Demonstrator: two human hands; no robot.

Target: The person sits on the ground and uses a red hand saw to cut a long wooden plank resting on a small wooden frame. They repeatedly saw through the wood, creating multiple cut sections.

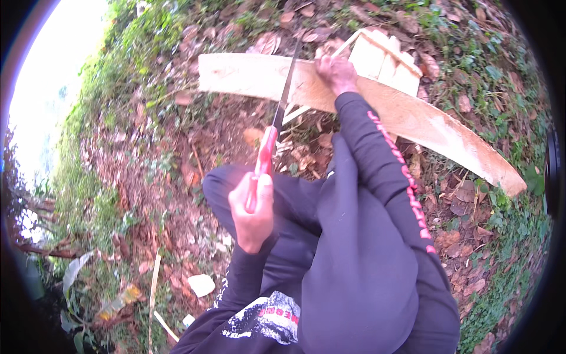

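Note:
A long pale wooden board (424,121) lies across in front of me, looking curved in this view. My left hand (253,212) is closed round the red handle of a handsaw (287,88). The saw's dark blade crosses the board left of its middle, pointing away from me. Just right of the blade, my right hand (337,72) grips the board near its far edge, arm stretched out; some fingertips are hidden. Beneath and behind the board stands a small pale wooden frame (386,59) with slats, partly covered by the board.
Brown leaves and low green plants (501,236) cover the earth around me. At lower left lie a whitish flat piece (201,285) and a thin pale stick (154,289). My bent knee (221,183) is near the saw handle. Broad-leaved plants (76,274) grow at the far left.

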